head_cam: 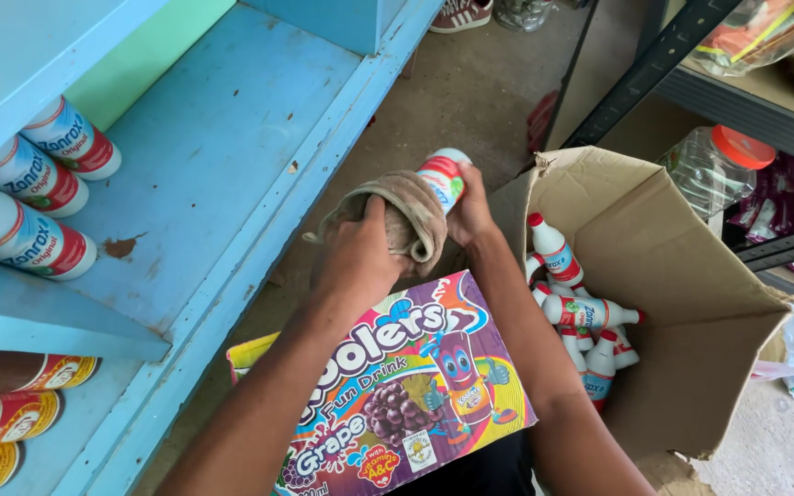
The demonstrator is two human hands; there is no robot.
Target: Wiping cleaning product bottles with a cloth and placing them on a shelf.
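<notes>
My right hand [470, 216] grips a white plastic bottle [443, 176] with a red and blue label, held over the floor. My left hand [360, 253] presses a brownish-grey cloth [411, 216] around the bottle's lower part. Both forearms reach over a colourful drink carton [397, 386] printed with grapes, which lies below them. To the right, an open cardboard box [682, 276] holds several more white bottles with red caps [576, 312].
A light blue shelf unit [222, 156] stands on the left, with three white bottles [39, 202] on it and dark bottles [11, 404] on the level below. A dark metal rack [765, 110] at the right carries a clear jar with an orange lid [719, 165] and packets. Bare concrete floor [470, 83] lies between.
</notes>
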